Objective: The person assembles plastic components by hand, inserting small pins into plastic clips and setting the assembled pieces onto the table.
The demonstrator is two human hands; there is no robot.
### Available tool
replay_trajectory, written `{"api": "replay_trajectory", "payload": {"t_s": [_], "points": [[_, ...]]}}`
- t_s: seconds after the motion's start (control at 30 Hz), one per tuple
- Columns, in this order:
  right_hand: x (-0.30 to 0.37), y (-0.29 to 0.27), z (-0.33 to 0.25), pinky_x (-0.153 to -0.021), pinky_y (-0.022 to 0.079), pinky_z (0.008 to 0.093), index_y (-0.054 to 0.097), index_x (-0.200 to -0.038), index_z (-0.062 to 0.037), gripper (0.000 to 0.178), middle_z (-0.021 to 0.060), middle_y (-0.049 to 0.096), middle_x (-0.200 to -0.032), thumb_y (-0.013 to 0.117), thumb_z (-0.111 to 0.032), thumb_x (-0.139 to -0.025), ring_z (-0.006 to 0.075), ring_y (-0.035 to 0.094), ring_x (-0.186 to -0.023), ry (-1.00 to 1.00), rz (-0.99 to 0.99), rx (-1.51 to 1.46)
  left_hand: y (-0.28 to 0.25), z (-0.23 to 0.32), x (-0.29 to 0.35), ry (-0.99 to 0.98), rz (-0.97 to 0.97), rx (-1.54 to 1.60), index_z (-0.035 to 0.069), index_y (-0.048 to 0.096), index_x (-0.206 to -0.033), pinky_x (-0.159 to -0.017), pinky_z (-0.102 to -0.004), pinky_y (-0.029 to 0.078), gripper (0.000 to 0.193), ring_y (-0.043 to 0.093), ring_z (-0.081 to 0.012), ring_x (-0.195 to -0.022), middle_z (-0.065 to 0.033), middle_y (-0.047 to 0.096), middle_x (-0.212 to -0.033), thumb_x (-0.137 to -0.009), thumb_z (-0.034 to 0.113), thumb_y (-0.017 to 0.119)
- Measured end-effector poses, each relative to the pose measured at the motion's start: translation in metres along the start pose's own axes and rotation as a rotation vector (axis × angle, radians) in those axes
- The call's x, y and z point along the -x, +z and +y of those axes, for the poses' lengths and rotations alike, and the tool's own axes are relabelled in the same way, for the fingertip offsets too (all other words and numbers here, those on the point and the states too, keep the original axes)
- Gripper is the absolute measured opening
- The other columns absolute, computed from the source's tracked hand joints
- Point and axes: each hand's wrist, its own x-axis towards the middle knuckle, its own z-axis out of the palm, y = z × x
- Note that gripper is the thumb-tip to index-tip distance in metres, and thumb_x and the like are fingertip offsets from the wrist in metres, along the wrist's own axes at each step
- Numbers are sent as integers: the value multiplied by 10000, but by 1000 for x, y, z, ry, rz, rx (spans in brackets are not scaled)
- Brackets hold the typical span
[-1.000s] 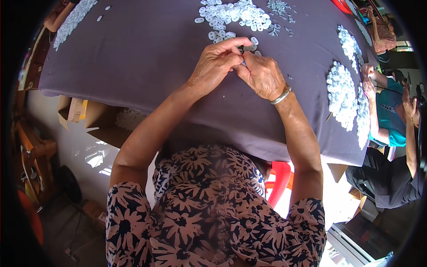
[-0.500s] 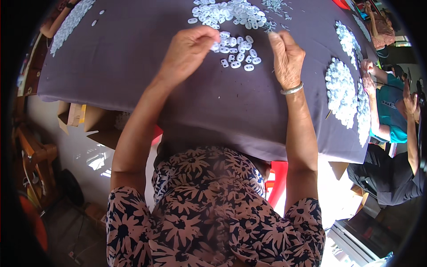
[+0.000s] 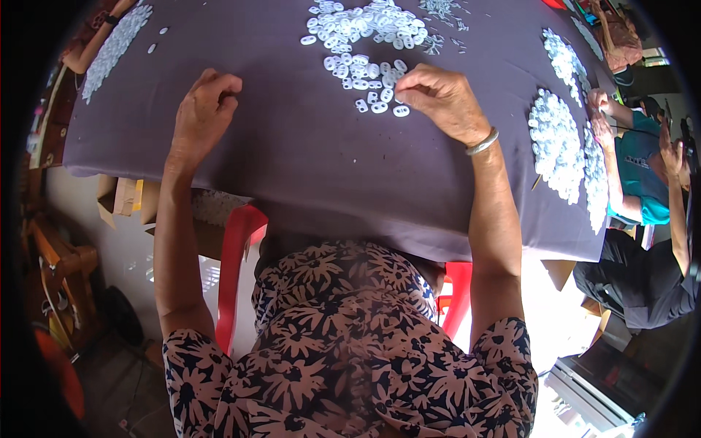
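Small white oval plastic pieces (image 3: 359, 67), each with two holes, lie loosely spread on the dark tablecloth in front of me. My right hand (image 3: 444, 104) is pinched closed at their right edge, its fingertips against the pieces. What sits between those fingertips is hidden. Off to the left, my left hand (image 3: 204, 117) is held over the cloth, apart from the pieces, with its fingers curled in. Anything it holds is out of sight. Behind the loose pieces is a larger heap of the same kind (image 3: 398, 25), and right of it small thin grey pins (image 3: 438, 9) are scattered.
More white heaps lie at the table's right side (image 3: 558, 146) and far left (image 3: 117, 51). A co-worker's hands (image 3: 600, 120) are busy at the right edge; another person's arm (image 3: 91, 47) is at far left. Below are a cardboard box (image 3: 150, 203) and a red chair (image 3: 234, 266).
My left hand has swung left, away from the white pieces. My right hand has come left and down from beside the pins to the edge of the loose pieces.
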Motion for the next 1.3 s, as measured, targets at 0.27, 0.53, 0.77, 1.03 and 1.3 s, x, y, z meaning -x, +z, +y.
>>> {"api": "replay_trajectory", "payload": {"t_s": [0.27,0.53,0.77,1.03,1.3], "points": [[-9,45,-22,-688,471,349,616,-835,-68,176,49,567,-783,726,-74,-697,240,542,-754,-327,77,463,26,66,-12,224,196,350,49,626,-948,-658,-294,507,142,633,-188,-776,-74,619,-842,-807,32,619],[-9,40,-20,-662,470,322,568,-813,-59,212,51,551,-774,734,-34,-684,203,554,-722,-275,5,478,74,95,-23,108,0,786,54,601,-1068,-706,-271,498,237,594,-129,-771,-69,641,-891,-832,32,597],[-6,38,-16,-680,469,190,630,-937,-27,101,-44,589,-804,639,16,-846,39,538,-743,3,240,-394,97,110,-16,95,34,1060,53,520,-1185,-713,-274,506,422,581,-126,-809,-54,598,-896,-787,28,657],[-2,46,-25,-614,455,193,659,-905,-11,57,-18,616,-798,641,-39,-859,54,543,-693,80,246,-358,102,114,-12,97,114,1136,46,503,-1208,-731,-208,492,418,582,-80,-820,-19,598,-901,-822,-27,644],[-2,48,-11,-614,447,192,656,-911,-8,61,-18,615,-790,634,-33,-860,39,523,-692,77,228,-310,101,112,-12,128,156,1242,50,546,-1160,-699,-193,461,356,561,-55,-805,-5,603,-873,-826,-43,629]]}}
